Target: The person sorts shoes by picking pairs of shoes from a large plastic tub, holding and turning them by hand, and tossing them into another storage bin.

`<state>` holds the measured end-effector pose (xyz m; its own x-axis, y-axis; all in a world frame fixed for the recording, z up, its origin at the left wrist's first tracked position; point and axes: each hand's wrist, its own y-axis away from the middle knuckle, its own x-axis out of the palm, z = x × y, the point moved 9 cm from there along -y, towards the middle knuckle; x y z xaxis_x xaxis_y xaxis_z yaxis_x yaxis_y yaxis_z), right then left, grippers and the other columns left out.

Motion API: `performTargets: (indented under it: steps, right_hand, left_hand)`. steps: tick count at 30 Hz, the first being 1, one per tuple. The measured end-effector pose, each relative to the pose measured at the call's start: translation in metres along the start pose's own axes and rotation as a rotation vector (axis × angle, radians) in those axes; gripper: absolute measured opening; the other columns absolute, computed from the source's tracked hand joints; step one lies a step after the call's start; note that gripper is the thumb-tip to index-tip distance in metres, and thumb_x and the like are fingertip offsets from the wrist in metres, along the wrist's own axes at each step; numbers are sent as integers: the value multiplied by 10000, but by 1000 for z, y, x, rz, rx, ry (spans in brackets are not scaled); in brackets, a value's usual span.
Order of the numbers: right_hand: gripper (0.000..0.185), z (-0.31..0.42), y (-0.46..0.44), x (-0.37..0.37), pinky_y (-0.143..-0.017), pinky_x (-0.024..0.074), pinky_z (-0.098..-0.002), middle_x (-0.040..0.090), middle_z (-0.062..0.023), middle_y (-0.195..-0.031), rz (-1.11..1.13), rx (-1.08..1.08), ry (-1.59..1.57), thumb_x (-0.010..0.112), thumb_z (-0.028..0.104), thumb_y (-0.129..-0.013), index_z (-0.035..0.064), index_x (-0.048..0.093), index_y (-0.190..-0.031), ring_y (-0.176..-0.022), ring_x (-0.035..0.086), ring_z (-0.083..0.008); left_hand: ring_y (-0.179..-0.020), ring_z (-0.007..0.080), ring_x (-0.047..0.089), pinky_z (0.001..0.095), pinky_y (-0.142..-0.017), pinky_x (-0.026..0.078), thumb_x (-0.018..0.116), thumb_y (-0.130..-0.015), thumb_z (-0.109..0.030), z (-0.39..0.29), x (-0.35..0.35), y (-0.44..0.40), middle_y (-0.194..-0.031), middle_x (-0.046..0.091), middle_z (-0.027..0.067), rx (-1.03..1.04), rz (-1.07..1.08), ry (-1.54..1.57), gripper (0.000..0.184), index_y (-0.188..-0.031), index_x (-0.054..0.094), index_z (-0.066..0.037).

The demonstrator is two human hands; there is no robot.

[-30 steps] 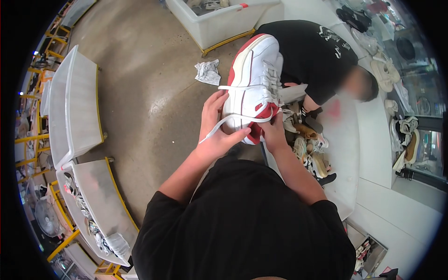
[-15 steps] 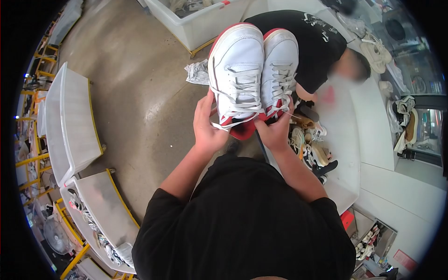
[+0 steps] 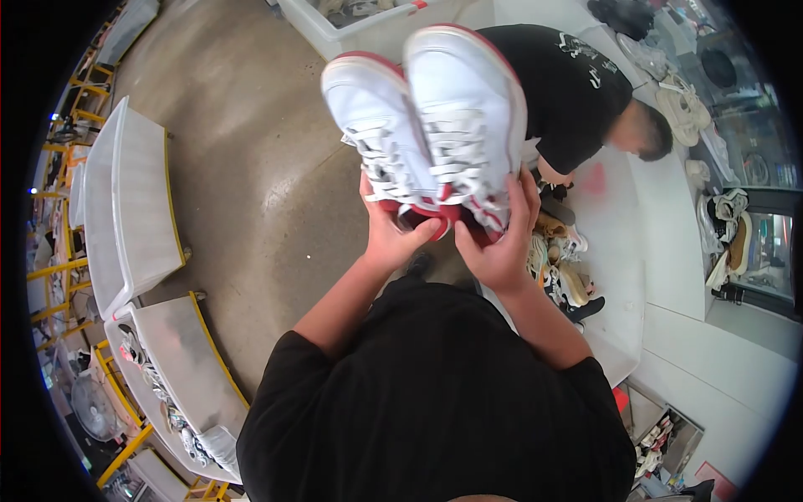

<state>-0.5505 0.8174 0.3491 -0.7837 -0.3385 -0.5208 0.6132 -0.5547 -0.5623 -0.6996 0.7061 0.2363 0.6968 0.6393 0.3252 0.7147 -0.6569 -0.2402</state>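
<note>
Two white sneakers with red soles and linings are held up side by side, toes pointing away from me. My left hand (image 3: 391, 234) grips the left sneaker (image 3: 372, 113) by its heel, the thumb at its collar. Around the heel of the right sneaker (image 3: 465, 92) my right hand (image 3: 502, 243) is closed, its thumb near the red collar. White laces hang loosely across both shoes. The two heels are close together between my hands, and the toes spread slightly apart.
A person in a black shirt (image 3: 556, 92) bends over a white bin (image 3: 615, 276) of shoes at the right. More white bins stand at the left (image 3: 138, 201), lower left (image 3: 188, 335) and top (image 3: 368, 38). Shoes (image 3: 686, 113) line a ledge at the upper right.
One sneaker showed in front a second ago, then both side by side. The pair has since tilted and its toes have spread, the left shoe swinging left. The other person's head has shifted slightly.
</note>
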Motion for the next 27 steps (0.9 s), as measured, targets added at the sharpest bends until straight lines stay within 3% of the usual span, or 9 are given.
performTargets:
  steps: [2,6,14,16,18,19,21,23,27]
  right_hand:
    - [737,22,-3,-1,-1138,376,-542,389,-314,-1555,-16,-189,109,783,122,-775,32,530,-1461,-1373,437,-485]
    - [586,48,-4,11,-1148,338,-519,416,-292,-1558,41,-241,135,754,139,-776,125,657,-1353,-1380,392,-468]
    - [596,54,-1,67,-1198,313,-505,428,-262,-1574,265,-278,88,813,242,-790,136,663,-1357,-1433,367,-442]
    - [570,53,-4,91,-1166,356,-529,462,-255,-1544,398,-256,14,802,222,-796,104,658,-1335,-1403,428,-461]
    - [532,39,5,119,-1142,385,-550,493,-243,-1510,515,-257,-100,786,200,-803,63,651,-1298,-1367,483,-462]
    - [510,33,15,131,-1140,386,-552,520,-243,-1478,544,-244,-118,780,189,-807,46,650,-1279,-1352,494,-467]
    - [479,23,35,151,-1163,375,-564,579,-222,-1417,626,-240,-137,765,171,-831,38,651,-1277,-1309,528,-453]
    - [417,-5,61,163,-1176,368,-542,613,-189,-1386,746,-182,-95,742,172,-866,40,669,-1255,-1306,543,-414]
    - [360,-64,128,169,-1080,452,-488,679,-191,-1274,911,-93,-138,728,145,-877,26,687,-1214,-1201,613,-406]
  left_hand:
    - [-1379,242,496,441,-1136,439,981,-732,-263,10,-12,-5,-1495,454,153,2,-34,47,1188,-1575,177,-30]
    - [-1266,218,594,415,-1076,499,949,-736,-208,27,-21,-4,-1375,576,123,-274,-17,181,1042,-1523,293,-19]
    - [-1279,255,587,416,-1080,510,839,-790,-75,45,-60,-5,-1409,543,142,-201,-282,190,938,-1514,242,-54]
    - [-1280,296,623,436,-1054,563,621,-867,27,70,-79,10,-1432,552,176,-271,-374,393,749,-1537,300,-69]
    - [-1269,327,637,464,-1051,566,558,-916,-23,111,-101,38,-1408,580,190,-379,-409,514,661,-1539,340,-62]
    - [-1274,337,639,478,-1055,557,537,-980,-131,99,-100,51,-1405,614,189,-474,-436,571,574,-1533,399,-58]
    - [-1225,314,684,487,-1067,541,431,-1075,-383,162,-114,104,-1368,688,140,-783,-468,785,505,-1443,587,-74]
    - [-1175,277,709,484,-1070,540,450,-1072,-470,182,-126,141,-1311,719,115,-853,-553,877,525,-1375,654,-93]
    - [-1204,313,687,588,-1031,522,476,-1038,-543,221,-176,237,-1311,716,93,-858,-889,925,537,-1350,679,-156]
